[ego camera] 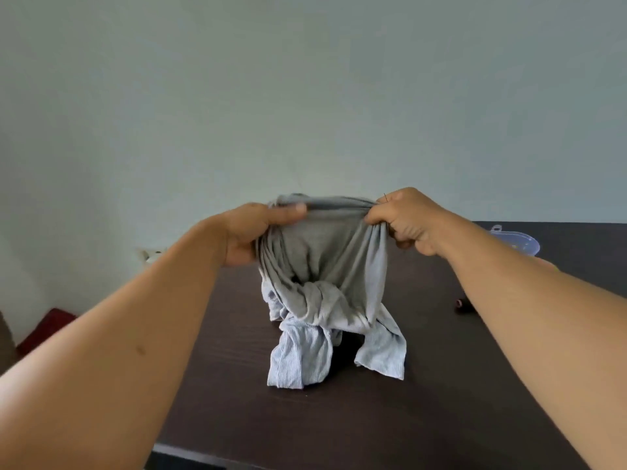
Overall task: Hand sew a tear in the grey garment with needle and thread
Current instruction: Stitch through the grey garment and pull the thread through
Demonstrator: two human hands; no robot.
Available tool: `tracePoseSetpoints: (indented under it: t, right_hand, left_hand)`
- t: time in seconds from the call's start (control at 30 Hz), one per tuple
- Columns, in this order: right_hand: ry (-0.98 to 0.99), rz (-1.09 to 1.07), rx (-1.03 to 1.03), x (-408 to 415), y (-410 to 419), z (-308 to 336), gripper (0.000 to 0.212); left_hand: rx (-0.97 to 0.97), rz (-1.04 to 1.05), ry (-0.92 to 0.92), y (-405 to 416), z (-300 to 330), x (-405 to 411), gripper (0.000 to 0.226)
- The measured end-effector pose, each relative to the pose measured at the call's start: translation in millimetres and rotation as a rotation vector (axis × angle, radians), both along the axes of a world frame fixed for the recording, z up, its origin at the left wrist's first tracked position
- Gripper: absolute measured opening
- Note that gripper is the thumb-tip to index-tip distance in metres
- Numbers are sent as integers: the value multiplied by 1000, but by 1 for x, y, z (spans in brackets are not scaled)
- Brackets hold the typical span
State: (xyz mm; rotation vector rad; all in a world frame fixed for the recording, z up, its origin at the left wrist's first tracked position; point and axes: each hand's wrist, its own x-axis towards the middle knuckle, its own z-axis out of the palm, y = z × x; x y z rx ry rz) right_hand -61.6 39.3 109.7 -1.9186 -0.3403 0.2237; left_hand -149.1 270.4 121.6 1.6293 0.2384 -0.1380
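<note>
1. Grey garment (325, 266): held up above the middle of the dark wooden tabletop (424, 418), its top edge stretched taut between both hands. The lower folds hang bunched and twisted; the hem ends rest on the tabletop.
2. Left hand (252, 232): fingers curled into the garment's left top corner, thumb pressed flat along the top edge, gripping the cloth.
3. Right hand (405, 220): fingers curled tight round the gathered right top corner. A thin needle (385, 197) stands up from between thumb and forefinger, pinched there together with the cloth.
4. Thread: too fine to make out.
5. Right edge of tabletop: a dark thread spool (463, 305), well apart from the garment.
6. Far right corner: a clear plastic container (519, 242), partly hidden behind the right forearm.
</note>
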Motion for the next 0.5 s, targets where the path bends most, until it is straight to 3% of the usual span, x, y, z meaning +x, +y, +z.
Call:
tracePoseSetpoints:
  t: [0.1, 0.2, 0.23, 0.37, 0.5]
  right_hand:
    - [-13, -115, -48, 3, 1, -22, 31]
    - [11, -117, -158, -3, 4, -40, 7]
    - [45, -108, -157, -6, 5, -45, 11]
    - [43, -139, 79, -16, 12, -55, 39]
    - [25, 35, 241, -31, 21, -65, 24]
  left_hand:
    - [-61, -103, 42, -3, -25, -6, 40]
    - [-265, -86, 45, -10, -42, -6, 40]
    - [-330, -60, 43, -13, -46, -5, 37]
    - [-430, 53, 27, -18, -54, 3, 26]
    - [-479, 84, 20, -21, -56, 4, 31]
